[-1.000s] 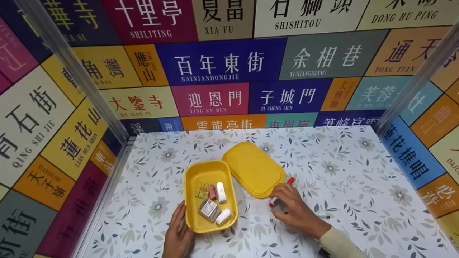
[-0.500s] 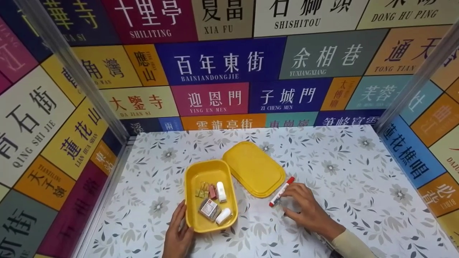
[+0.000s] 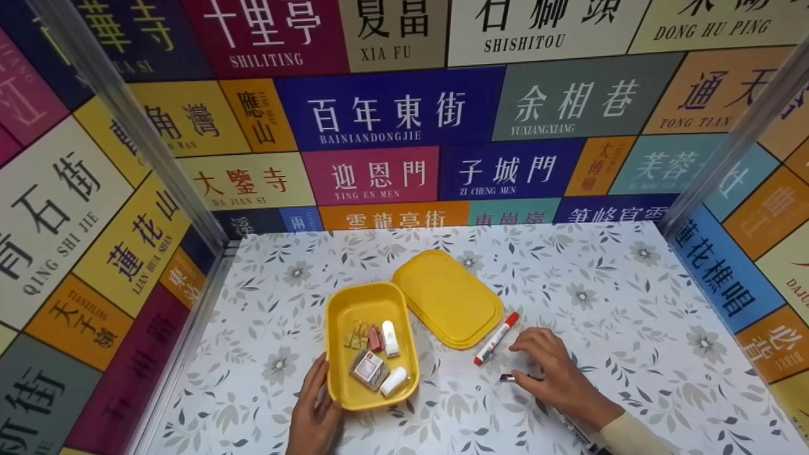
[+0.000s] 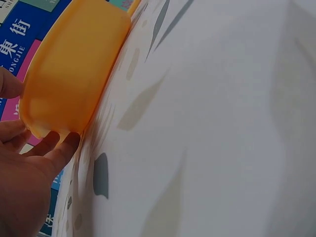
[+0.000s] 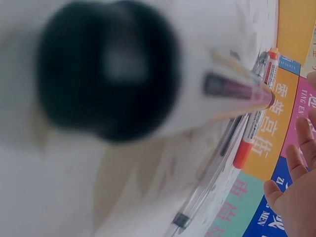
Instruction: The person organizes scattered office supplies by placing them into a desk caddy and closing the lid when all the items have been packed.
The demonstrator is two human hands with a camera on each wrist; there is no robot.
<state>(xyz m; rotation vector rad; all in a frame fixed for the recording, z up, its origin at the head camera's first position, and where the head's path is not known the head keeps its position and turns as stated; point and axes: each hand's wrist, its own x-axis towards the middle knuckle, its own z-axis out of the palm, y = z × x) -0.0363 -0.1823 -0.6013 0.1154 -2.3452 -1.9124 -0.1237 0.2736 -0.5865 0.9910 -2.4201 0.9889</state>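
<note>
A yellow plastic box holds two white items, a small brown-red item, gold binder clips and a labelled clear pack. My left hand grips its near left corner; in the left wrist view the fingers bend against the wall. To the right, my right hand hovers with loosely bent fingers, nothing visibly between them. A red-capped white marker lies left of those fingertips. The dark tip of a pen shows by the thumb; the hand hides its other end.
The yellow lid lies flat behind the box and marker. Under the right forearm is another pen or marker, partly hidden. In the right wrist view, a clear pen lies along the marker. Sign-covered panels enclose the table.
My right hand has drawn away from the red-capped marker, back toward the right, uncovering it. The dark pen tip has come into sight. My left hand and the box stay in place.
</note>
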